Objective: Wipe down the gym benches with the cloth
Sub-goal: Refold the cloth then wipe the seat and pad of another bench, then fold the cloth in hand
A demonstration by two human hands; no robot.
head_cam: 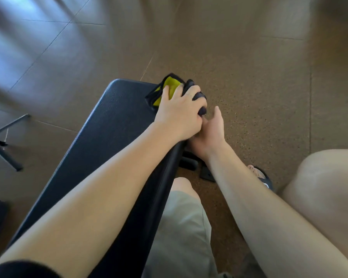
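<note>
A brown speckled floor (259, 81) fills the upper right of the frame, meeting grey tiles (28, 49) at upper left. A dark metal stand (4, 143) sits at the left edge. A black sandal (266, 180) shows lower right.

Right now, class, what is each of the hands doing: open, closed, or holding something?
Left hand: holding the yellow and black cloth on the far right corner of the bench.
Right hand: open, fingers straight, beside the bench's edge, holding nothing visible.

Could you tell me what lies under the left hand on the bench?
Under the left hand lies the yellow and black cloth, bunched at the bench pad's far right corner. The cloth beneath the palm is hidden.
</note>
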